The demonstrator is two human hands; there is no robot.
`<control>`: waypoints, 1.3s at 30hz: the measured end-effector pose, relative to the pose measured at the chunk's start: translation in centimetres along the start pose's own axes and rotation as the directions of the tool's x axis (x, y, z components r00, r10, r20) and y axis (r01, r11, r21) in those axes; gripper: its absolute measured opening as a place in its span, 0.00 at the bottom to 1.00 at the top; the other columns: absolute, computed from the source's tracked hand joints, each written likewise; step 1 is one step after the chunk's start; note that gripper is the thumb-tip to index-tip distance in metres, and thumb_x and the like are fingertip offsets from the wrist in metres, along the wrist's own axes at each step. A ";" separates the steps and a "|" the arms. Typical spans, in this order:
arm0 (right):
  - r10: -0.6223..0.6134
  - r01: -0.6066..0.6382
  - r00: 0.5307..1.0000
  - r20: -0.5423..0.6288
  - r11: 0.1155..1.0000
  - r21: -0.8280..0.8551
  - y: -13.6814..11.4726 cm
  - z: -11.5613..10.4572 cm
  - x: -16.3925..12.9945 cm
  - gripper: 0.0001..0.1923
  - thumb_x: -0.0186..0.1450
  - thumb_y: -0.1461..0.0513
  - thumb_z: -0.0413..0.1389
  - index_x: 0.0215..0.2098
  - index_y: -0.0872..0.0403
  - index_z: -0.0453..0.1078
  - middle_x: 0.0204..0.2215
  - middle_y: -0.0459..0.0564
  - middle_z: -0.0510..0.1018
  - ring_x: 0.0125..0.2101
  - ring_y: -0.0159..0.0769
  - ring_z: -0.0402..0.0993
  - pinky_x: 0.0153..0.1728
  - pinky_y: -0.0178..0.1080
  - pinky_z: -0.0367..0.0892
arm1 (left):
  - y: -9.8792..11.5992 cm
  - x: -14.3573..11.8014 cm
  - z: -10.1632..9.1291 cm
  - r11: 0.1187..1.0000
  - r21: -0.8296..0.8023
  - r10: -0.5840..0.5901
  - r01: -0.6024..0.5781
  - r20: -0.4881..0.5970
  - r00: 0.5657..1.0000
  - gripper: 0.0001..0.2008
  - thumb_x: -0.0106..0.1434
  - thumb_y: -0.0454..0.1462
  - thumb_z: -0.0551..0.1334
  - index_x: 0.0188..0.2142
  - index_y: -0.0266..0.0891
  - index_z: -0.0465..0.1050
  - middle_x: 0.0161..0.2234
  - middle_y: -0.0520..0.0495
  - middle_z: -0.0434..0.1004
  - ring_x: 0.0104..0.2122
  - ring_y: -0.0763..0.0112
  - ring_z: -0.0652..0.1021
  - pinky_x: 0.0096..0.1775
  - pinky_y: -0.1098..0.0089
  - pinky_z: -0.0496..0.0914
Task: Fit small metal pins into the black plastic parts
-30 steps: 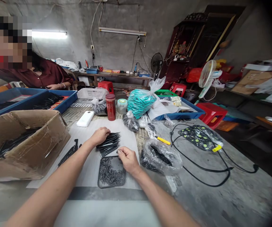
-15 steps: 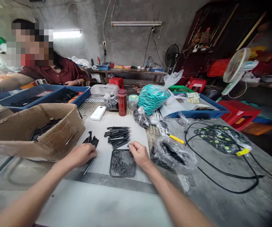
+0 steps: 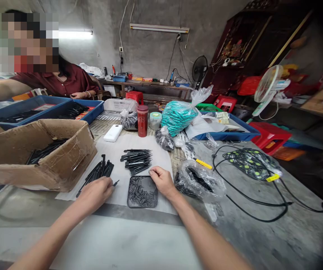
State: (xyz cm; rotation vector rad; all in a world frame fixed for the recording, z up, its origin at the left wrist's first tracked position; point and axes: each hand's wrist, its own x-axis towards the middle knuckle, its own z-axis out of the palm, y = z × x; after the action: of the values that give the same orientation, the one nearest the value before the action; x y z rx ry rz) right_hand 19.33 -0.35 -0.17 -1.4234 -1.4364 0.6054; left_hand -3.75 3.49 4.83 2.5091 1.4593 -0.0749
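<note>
Your left hand (image 3: 94, 193) has its fingers closed on one black stick (image 3: 113, 183) at the near end of the left pile (image 3: 96, 173). These look light, stiff and slick, so grip mid-shaft. Your right hand (image 3: 163, 182) pinches something too small to tell at the tray (image 3: 142, 192) rim. Two stick piles lie on the table (image 3: 262, 240), one tray of many pins.

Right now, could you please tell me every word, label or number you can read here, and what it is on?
None can be read.
Red flask: no print visible.
Yellow tag on the cable bundle: too small to read.
Printed sheets in the blue tray: blurred.
</note>
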 end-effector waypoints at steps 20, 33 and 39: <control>-0.048 0.489 0.821 0.570 0.573 -0.657 -2.4 0.9 -0.3 0.08 0.59 0.67 0.46 0.29 0.57 0.67 0.30 0.52 0.72 0.34 0.38 0.64 0.34 0.39 0.51 | 3.4 3.6 1.8 0.635 -0.741 0.128 -0.218 -0.177 0.976 0.08 0.57 0.42 0.52 0.29 0.39 0.60 0.18 0.57 0.62 0.20 0.76 0.67 0.25 0.75 0.63; -0.031 0.338 0.878 0.477 0.746 -0.573 -2.1 -0.6 0.0 0.08 0.59 0.68 0.45 0.31 0.58 0.65 0.29 0.51 0.72 0.31 0.34 0.64 0.33 0.36 0.56 | 3.5 3.2 2.2 0.634 -0.739 0.142 -0.228 -0.178 0.974 0.08 0.56 0.42 0.52 0.29 0.39 0.60 0.19 0.57 0.59 0.19 0.77 0.67 0.24 0.76 0.64; -0.023 0.103 0.955 0.295 0.960 -0.259 -2.1 -0.5 0.1 0.06 0.54 0.70 0.47 0.23 0.56 0.63 0.20 0.42 0.66 0.23 0.28 0.60 0.26 0.31 0.55 | 3.2 3.4 3.1 0.635 -0.735 0.177 -0.238 -0.161 0.971 0.08 0.57 0.42 0.52 0.30 0.39 0.60 0.20 0.56 0.60 0.21 0.76 0.67 0.25 0.76 0.65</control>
State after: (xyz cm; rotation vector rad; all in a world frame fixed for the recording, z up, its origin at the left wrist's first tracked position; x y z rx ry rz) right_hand 18.87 -0.83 1.92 -1.5385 -1.8493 0.6120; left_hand 0.95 4.21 1.87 1.9439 0.9100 0.5640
